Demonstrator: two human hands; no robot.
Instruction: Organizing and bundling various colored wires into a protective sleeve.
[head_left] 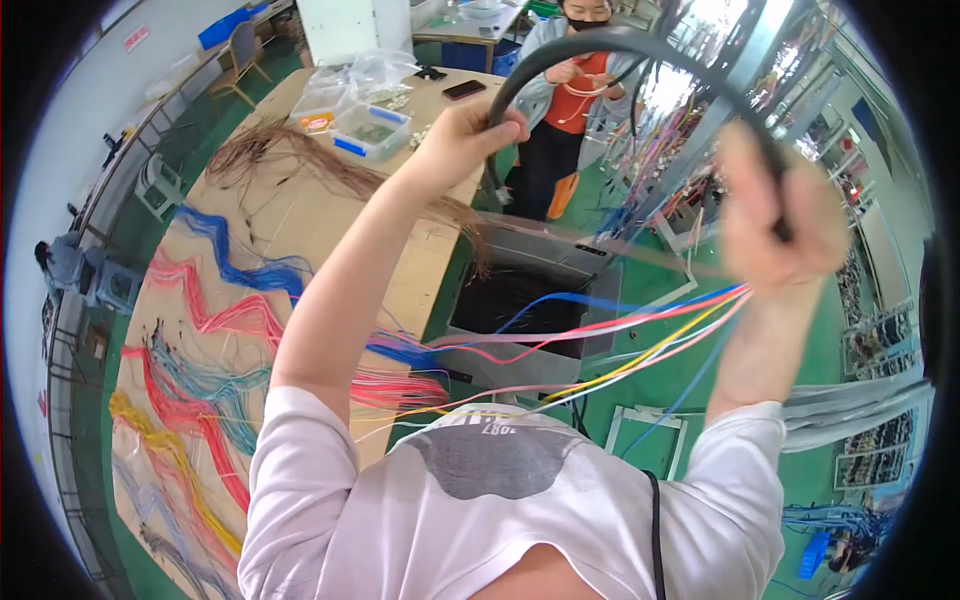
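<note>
A thick black tube [620,40] arches up between my two raised hands. My left hand [465,148] is closed on its left end, thumb and fingers pinched round it. The right end comes down into my right hand [785,210], which is smeared by motion but has its fingers curled round the tube. A loose bunch of thin wires [640,325] in blue, pink, red, yellow and white runs from below my right hand leftward across my front to the table. How my right hand holds the wires is hard to make out.
On the wooden table [330,235] at left lie brown wires [350,170], blue wires [225,255], red wires [180,400] and yellow wires [180,450]. A clear plastic box [370,130] and a phone [464,90] are farther back. A co-worker [575,90] stands ahead beside a metal rack [740,90] hung with wires. A dark grey bin [530,300] stands below.
</note>
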